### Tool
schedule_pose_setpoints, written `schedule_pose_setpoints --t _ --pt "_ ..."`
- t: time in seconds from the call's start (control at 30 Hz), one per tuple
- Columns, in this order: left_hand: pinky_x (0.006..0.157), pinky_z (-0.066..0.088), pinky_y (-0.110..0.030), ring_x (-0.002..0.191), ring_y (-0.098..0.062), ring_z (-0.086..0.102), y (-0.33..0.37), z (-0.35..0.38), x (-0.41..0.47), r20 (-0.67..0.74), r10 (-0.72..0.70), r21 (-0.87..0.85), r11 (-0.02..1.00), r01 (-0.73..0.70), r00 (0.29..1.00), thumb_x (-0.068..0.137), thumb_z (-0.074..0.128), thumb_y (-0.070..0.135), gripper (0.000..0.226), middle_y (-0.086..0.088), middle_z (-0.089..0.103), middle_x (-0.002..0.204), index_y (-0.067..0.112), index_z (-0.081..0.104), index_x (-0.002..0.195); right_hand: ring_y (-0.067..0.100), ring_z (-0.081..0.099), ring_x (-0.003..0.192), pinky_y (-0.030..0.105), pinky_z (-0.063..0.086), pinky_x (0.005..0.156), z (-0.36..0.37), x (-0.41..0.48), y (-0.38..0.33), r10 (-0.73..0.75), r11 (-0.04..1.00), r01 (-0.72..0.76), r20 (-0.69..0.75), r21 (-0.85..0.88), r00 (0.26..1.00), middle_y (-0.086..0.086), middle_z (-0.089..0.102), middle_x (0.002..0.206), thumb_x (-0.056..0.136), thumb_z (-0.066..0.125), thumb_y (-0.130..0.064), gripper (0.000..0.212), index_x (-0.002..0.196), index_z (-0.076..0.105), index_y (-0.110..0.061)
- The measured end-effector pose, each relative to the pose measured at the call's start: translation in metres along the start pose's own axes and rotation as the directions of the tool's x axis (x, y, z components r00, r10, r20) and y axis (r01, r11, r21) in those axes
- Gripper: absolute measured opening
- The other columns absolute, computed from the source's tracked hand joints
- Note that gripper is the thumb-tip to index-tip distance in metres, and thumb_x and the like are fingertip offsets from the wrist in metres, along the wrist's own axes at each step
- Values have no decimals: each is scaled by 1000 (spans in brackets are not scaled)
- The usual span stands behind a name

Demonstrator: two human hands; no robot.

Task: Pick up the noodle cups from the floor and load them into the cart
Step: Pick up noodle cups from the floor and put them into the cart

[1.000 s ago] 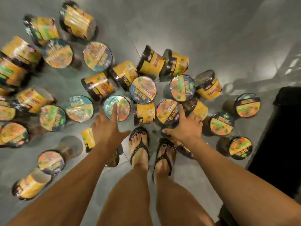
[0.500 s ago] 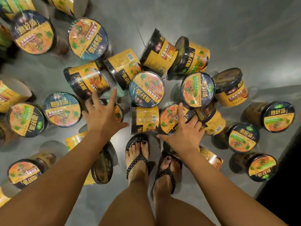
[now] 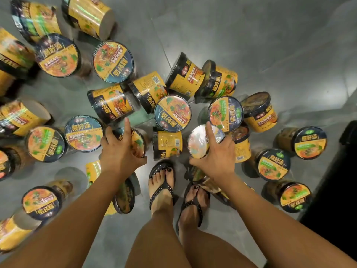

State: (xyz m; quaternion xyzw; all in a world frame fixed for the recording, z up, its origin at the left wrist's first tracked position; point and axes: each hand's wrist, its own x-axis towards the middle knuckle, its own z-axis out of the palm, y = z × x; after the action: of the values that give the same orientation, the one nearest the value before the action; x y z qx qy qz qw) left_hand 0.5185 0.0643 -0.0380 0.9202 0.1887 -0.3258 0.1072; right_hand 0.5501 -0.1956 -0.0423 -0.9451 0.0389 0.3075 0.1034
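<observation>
Your left hand (image 3: pixel 121 153) clasps one noodle cup (image 3: pixel 139 141) and your right hand (image 3: pixel 214 157) a second cup (image 3: pixel 197 141), both by the rim; likely light, slick-wrapped.

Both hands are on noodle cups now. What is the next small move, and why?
Probably lift both straight up. The left hand grips one upright cup and the right hand grips the cup with glare on its lid; neighbouring cups stand close, so a sideways pull might knock them over.
</observation>
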Motion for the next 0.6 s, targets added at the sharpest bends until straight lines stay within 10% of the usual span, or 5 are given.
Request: schedule_pose_setpoints --t 0.33,0.6 --pt "96 42 -48 123 -39 29 22 -112 -131 -68 4 -106 994 -11 998 61 68 72 120 -17 24 142 38 0 154 35 37 115 41 43 89 -137 -83 -42 -154 985 157 50 -73 987 14 35 124 59 59 -80 116 151 0 -44" --pt "86 47 -45 102 -40 48 14 -188 -314 -273 -43 -247 969 -27 961 55 63 68 103 -25 45 130 19 44 144 37 37 125 42 44 92 -260 -227 -72 -269 955 280 111 -99 957 15 34 132 61 63 -78 114 150 -2 -47"
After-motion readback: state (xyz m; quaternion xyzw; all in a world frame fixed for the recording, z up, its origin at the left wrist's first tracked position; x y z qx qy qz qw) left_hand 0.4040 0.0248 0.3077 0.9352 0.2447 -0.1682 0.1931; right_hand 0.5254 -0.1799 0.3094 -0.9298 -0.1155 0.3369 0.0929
